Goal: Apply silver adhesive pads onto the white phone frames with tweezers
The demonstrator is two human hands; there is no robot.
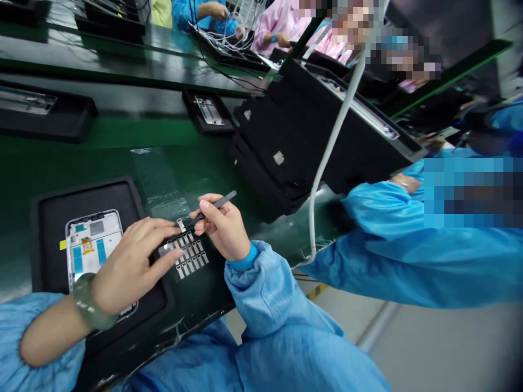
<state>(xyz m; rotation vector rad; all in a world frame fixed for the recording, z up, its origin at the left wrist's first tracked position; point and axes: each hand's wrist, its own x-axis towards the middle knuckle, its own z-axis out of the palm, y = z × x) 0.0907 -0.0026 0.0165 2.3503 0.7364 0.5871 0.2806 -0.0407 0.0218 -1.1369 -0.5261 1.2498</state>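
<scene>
My right hand (224, 228) grips dark tweezers (224, 200), their handle pointing up and right. The tips meet a small light tab (181, 224) at the top of a sheet of small metallic-looking tabs (191, 256), laid out in rows. My left hand (137, 253) reaches in from the left, its fingertips by the tweezer tips and its thumb over the sheet's left side. Between that thumb and forefinger is a dark piece with a grey end, which I cannot make out. Partly under my left arm lies an opened phone frame (110, 225) with blue strips, in a black tray (44, 234).
Stacked black trays (281, 130) stand at the back right. A smaller tray (190, 103) and a long one (77, 117) hold more phone frames behind. A white cable (327, 158) hangs down on the right. A co-worker's blue sleeve (388, 261) is close on the right.
</scene>
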